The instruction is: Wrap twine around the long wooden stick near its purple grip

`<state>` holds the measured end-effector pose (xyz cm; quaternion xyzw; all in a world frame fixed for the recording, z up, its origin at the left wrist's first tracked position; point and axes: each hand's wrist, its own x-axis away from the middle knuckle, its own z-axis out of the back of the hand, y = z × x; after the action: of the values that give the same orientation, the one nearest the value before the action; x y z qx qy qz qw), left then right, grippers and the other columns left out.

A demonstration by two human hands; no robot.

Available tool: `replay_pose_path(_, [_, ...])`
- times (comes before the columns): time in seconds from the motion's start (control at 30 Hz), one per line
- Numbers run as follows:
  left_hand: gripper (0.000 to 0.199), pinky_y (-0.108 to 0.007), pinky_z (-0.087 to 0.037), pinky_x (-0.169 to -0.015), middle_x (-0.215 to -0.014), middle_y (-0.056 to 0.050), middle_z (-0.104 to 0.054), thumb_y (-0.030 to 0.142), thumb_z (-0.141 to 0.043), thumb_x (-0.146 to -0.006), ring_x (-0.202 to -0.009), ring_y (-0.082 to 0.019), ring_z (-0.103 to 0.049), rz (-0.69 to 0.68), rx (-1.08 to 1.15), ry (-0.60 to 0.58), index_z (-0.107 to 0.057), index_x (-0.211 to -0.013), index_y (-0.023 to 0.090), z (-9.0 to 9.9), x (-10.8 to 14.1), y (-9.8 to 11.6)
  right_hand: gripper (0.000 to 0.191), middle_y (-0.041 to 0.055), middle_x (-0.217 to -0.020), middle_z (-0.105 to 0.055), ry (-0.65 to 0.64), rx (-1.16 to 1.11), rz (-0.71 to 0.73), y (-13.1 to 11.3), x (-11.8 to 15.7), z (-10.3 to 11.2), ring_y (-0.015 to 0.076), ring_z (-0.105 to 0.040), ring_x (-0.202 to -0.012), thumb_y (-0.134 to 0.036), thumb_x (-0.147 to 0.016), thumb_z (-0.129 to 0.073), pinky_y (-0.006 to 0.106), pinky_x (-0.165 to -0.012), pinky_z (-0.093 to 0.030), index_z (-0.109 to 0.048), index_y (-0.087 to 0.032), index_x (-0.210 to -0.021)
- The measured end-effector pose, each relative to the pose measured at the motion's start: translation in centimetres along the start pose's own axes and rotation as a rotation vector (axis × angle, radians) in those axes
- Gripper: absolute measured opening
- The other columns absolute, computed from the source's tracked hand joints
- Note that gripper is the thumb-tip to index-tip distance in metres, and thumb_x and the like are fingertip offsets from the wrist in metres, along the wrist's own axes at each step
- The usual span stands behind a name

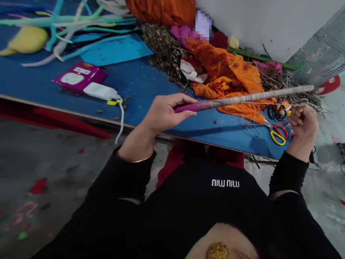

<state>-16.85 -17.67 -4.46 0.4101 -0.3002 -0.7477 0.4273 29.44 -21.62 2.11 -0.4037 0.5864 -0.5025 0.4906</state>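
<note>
A thin stick (258, 95) slants across the front of the table, its near end wrapped in purple. Around that purple end my left hand (165, 111) is closed, thumb and fingers on either side. A pale thread (252, 103) runs taut from the wrapped part along the stick toward my right hand (304, 118). Pinched fingers of the right hand hold this thread, beyond the table's right part. Red-and-yellow scissors (279, 133) lie just left of the right hand, with black-handled scissors (279, 110) above them. Loose thread curls beside the scissors.
Crumpled orange cloth (234, 72) and bundled dry twigs (285, 81) lie behind the stick. At left on the blue table (145, 82) are a purple box (81, 77) with a white cord, a blue sheet (115, 48), coloured fuzzy stems and a yellow balloon-like object (28, 39).
</note>
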Motion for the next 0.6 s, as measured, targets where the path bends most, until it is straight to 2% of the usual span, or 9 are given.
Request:
replay_pose_path(0.07, [0.028,-0.031,-0.055,-0.076,-0.091,-0.003,-0.079,0.042,-0.079,-0.079,-0.08,-0.022,-0.071,0.02,-0.018,-0.036,-0.081,-0.099,0.023,1.6,0.4,-0.5,0.037,-0.0086,-0.056,-0.044,0.129,0.023,0.081,-0.3,-1.6,2.1,0.0025,-0.015,-0.038,-0.045,-0.068,-0.091,0.029,-0.041,-0.01,-0.062,-0.023,-0.062])
replay_pose_path(0.2, [0.03,-0.029,-0.053,-0.07,-0.086,-0.002,-0.079,0.045,-0.082,-0.075,-0.075,-0.021,-0.068,0.074,-0.054,-0.076,-0.081,-0.096,0.023,4.4,1.4,-1.2,0.033,-0.0089,-0.053,-0.041,0.347,0.05,0.195,-0.9,-4.6,4.6,0.0057,-0.012,-0.038,-0.033,-0.088,-0.073,0.03,-0.043,-0.006,-0.059,-0.024,-0.06])
replay_pose_path(0.27, [0.031,-0.027,-0.052,-0.069,-0.084,-0.001,-0.078,0.048,-0.083,-0.075,-0.075,-0.019,-0.067,0.108,-0.038,-0.079,-0.081,-0.094,0.024,5.5,1.9,-1.4,0.034,-0.0094,-0.054,-0.04,0.398,0.114,0.159,-0.9,-5.8,5.0,0.0062,-0.013,-0.039,-0.031,-0.094,-0.066,0.031,-0.044,-0.006,-0.057,-0.024,-0.063])
replay_pose_path(0.33, [0.031,-0.024,-0.051,-0.07,-0.081,0.002,-0.077,0.05,-0.084,-0.077,-0.075,-0.015,-0.066,0.146,0.036,-0.086,-0.08,-0.093,0.023,6.0,2.1,-1.7,0.035,-0.0093,-0.054,-0.039,0.451,0.275,0.051,-0.5,-6.7,5.0,0.0064,-0.019,-0.04,-0.035,-0.097,-0.063,0.032,-0.045,-0.013,-0.053,-0.026,-0.064])
replay_pose_path(0.4, [0.03,-0.022,-0.049,-0.066,-0.076,0.003,-0.076,0.048,-0.087,-0.075,-0.071,-0.012,-0.065,0.19,0.18,-0.09,-0.079,-0.091,0.024,5.8,2.0,-1.8,0.038,-0.0074,-0.054,-0.041,0.505,0.451,-0.036,0.1,-7.3,4.5,0.0072,-0.03,-0.043,-0.035,-0.097,-0.063,0.033,-0.049,-0.022,-0.047,-0.027,-0.062])
replay_pose_path(0.47, [0.03,-0.021,-0.044,-0.054,-0.069,0.001,-0.075,0.044,-0.091,-0.068,-0.058,-0.011,-0.06,0.25,0.373,-0.082,-0.078,-0.087,0.024,4.6,1.6,-1.6,0.041,-0.0017,-0.063,-0.052,0.573,0.564,-0.032,0.9,-7.4,3.6,0.0104,-0.048,-0.058,-0.025,-0.09,-0.071,0.035,-0.061,-0.035,-0.041,-0.027,-0.061])
replay_pose_path(0.53, [0.03,-0.021,-0.029,-0.042,-0.064,-0.001,-0.072,0.04,-0.092,-0.064,-0.043,-0.007,-0.046,0.322,0.586,-0.068,-0.076,-0.084,0.022,2.8,0.8,-0.8,0.042,0.0089,-0.09,-0.066,0.683,0.707,0.058,1.5,-6.9,1.9,0.0184,-0.062,-0.088,-0.009,-0.075,-0.082,0.039,-0.083,-0.041,-0.044,-0.026,-0.066])
replay_pose_path(0.6, [0.032,-0.021,-0.022,-0.039,-0.064,-0.003,-0.07,0.038,-0.092,-0.061,-0.039,-0.005,-0.041,0.395,0.776,-0.101,-0.074,-0.08,0.019,0.7,-0.1,0.5,0.029,0.0193,-0.12,-0.066,0.709,0.937,0.202,1.9,-5.5,-0.7,0.0283,-0.061,-0.118,-0.005,-0.073,-0.082,0.045,-0.104,-0.037,-0.06,-0.021,-0.082])
